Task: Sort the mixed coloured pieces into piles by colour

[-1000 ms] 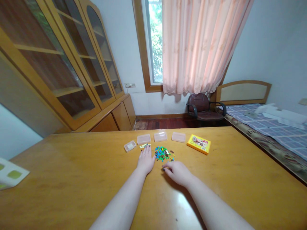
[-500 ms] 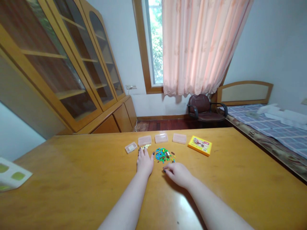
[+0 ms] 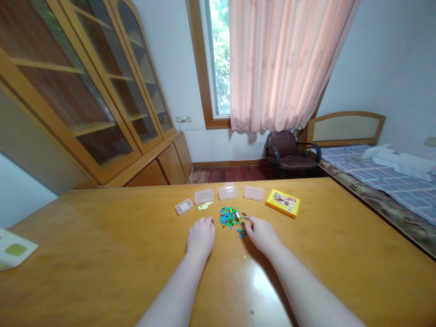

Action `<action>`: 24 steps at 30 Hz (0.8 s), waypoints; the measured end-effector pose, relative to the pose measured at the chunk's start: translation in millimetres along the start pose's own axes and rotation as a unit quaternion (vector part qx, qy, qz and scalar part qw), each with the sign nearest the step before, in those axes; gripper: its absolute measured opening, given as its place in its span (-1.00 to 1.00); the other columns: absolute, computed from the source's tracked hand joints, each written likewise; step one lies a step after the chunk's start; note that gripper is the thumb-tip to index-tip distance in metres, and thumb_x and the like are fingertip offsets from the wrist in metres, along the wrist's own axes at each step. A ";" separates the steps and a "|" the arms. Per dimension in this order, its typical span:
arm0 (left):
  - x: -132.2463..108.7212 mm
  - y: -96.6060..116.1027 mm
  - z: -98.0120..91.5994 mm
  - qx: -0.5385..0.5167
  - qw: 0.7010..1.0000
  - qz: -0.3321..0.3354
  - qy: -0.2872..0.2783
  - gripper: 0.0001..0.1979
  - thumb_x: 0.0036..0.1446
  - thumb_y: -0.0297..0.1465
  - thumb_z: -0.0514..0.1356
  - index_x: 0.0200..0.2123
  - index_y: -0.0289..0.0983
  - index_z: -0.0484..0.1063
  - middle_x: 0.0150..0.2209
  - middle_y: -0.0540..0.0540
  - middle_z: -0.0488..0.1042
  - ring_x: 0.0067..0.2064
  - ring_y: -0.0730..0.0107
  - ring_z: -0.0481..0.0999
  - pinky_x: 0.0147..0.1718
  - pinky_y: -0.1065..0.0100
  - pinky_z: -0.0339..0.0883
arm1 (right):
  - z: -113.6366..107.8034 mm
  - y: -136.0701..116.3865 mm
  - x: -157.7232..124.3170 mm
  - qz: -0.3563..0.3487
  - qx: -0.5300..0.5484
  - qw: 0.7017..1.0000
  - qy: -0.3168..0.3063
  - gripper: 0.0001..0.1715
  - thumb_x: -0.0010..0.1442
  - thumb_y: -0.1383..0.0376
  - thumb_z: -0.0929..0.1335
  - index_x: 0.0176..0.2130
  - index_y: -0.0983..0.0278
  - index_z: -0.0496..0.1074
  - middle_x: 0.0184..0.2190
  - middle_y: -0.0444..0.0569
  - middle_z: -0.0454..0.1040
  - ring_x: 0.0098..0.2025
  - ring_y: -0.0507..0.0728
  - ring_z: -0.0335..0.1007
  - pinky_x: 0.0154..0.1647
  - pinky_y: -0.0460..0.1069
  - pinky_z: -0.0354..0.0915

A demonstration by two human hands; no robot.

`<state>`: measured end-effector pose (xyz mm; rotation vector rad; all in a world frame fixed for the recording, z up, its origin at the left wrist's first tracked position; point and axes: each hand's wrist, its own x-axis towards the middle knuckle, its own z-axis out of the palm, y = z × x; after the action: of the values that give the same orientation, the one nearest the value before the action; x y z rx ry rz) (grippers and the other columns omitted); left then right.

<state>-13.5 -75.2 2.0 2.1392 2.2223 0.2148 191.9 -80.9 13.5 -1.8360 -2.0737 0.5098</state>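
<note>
A small pile of coloured bricks, mostly blue and green, lies on the wooden table. My left hand rests on the table just left of the pile, knuckles up and fingers curled under. My right hand sits at the pile's right edge, its fingertips pinched together among the bricks; what they hold is too small to make out. A little heap of pale yellow pieces lies beyond my left hand.
Several small clear plastic boxes stand in a row behind the pile, with a yellow box to their right. A sheet of paper lies at the table's left edge. A chair, a bed and a glass-door cabinet stand beyond.
My left hand has drawn back from the yellow pieces and curled its fingers. My right hand has moved forward and right, up to the pile's right edge.
</note>
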 end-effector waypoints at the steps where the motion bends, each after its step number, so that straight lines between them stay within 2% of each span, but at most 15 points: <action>1: -8.7 5.1 -1.5 -0.003 1.000 -0.003 -0.021 -0.59 0.21 -0.36 -0.13 0.07 -0.18 0.32 -0.12 -0.18 0.49 -0.13 0.22 0.49 -0.16 0.27 0.31 | -0.6 1.6 1.0 0.012 -0.010 1.000 0.002 -0.55 0.24 0.20 0.15 0.08 0.17 0.32 -0.13 0.04 0.52 -0.15 0.18 0.46 -0.18 -0.01 0.26; 5: -27.0 23.5 1.7 0.007 0.993 0.010 -0.118 -0.51 0.17 -0.40 -0.10 0.19 -0.17 0.18 -0.25 -0.23 0.54 -0.25 0.16 0.54 -0.30 0.23 0.36 | -2.0 4.7 1.9 0.043 -0.045 0.998 -0.018 -0.52 0.24 0.22 0.15 0.11 0.21 0.28 -0.13 0.13 0.51 -0.13 0.24 0.45 -0.19 0.03 0.27; 8: -25.4 28.1 4.9 0.019 0.989 0.003 -0.149 -0.48 0.17 -0.41 -0.11 0.21 -0.22 0.13 -0.25 -0.28 0.54 -0.23 0.12 0.54 -0.31 0.21 0.37 | -2.0 4.2 1.3 0.053 -0.058 0.996 -0.042 -0.54 0.24 0.25 0.14 0.09 0.22 0.31 -0.15 0.15 0.52 -0.15 0.24 0.46 -0.22 0.03 0.27; 14: -18.9 18.8 7.2 -0.013 0.992 0.020 -0.126 -0.51 0.18 -0.40 -0.12 0.18 -0.19 0.19 -0.23 -0.23 0.55 -0.23 0.17 0.54 -0.28 0.24 0.36 | 1.9 5.0 2.7 0.038 -0.060 0.996 -0.053 -0.52 0.24 0.28 0.12 0.12 0.13 0.27 -0.16 0.09 0.53 -0.17 0.21 0.47 -0.24 0.01 0.26; 17: -18.8 16.6 8.6 -0.031 0.993 0.036 -0.111 -0.53 0.19 -0.39 -0.11 0.17 -0.14 0.21 -0.21 -0.20 0.55 -0.22 0.19 0.54 -0.26 0.26 0.34 | 3.5 5.9 4.0 0.037 -0.057 0.996 -0.063 -0.53 0.26 0.23 0.10 0.11 0.13 0.28 -0.14 0.10 0.52 -0.14 0.23 0.47 -0.21 0.03 0.26; 24: -23.2 29.0 12.5 -0.039 0.989 0.108 -0.098 -0.55 0.22 -0.34 -0.11 0.17 -0.09 0.17 -0.18 -0.14 0.53 -0.20 0.24 0.52 -0.23 0.28 0.33 | 3.6 6.2 4.5 0.016 -0.073 0.995 -0.069 -0.51 0.27 0.17 0.11 0.13 0.18 0.26 -0.13 0.14 0.51 -0.12 0.25 0.45 -0.18 0.06 0.27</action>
<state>17.9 -96.5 -7.8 2.2494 1.8481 0.0920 195.1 -75.9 7.5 -1.9708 -2.2286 0.5203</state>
